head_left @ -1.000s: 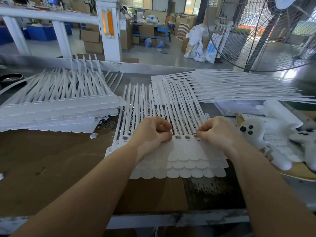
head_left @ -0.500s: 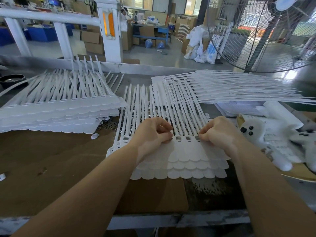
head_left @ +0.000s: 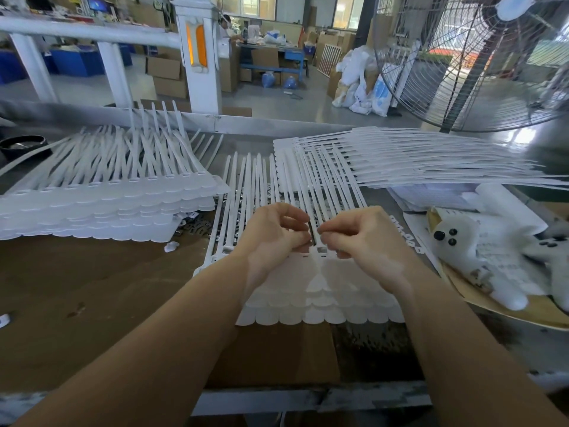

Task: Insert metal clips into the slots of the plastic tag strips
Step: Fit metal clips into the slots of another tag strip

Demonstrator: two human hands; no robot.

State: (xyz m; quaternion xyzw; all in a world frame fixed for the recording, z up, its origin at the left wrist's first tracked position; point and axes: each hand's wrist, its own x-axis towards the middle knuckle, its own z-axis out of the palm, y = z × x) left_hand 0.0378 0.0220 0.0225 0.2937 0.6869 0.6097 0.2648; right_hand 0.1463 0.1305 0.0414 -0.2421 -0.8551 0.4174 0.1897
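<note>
A stack of white plastic tag strips (head_left: 320, 300) lies on the bench in front of me, rounded tags toward me and thin tails pointing away. One open slot (head_left: 322, 249) shows between my hands. My left hand (head_left: 274, 238) hovers over the slot row with fingers curled round small metal clips, mostly hidden. My right hand (head_left: 366, 241) sits close beside it, thumb and forefinger pinched on a clip just above the slot; their tips almost meet my left fingertips. Loose metal clips (head_left: 197, 227) lie on the bench to the left of the stack.
A tall pile of tag strips (head_left: 101, 208) fills the left of the bench. Another pile (head_left: 415, 161) fans out at the back right. White plush toys (head_left: 480, 251) lie on papers at the right. A black bowl (head_left: 21, 146) sits far left, a large fan (head_left: 480, 63) behind.
My right hand has left the right end of the slot row and moved left, up to my left hand. My left hand has lifted slightly and stayed in place.
</note>
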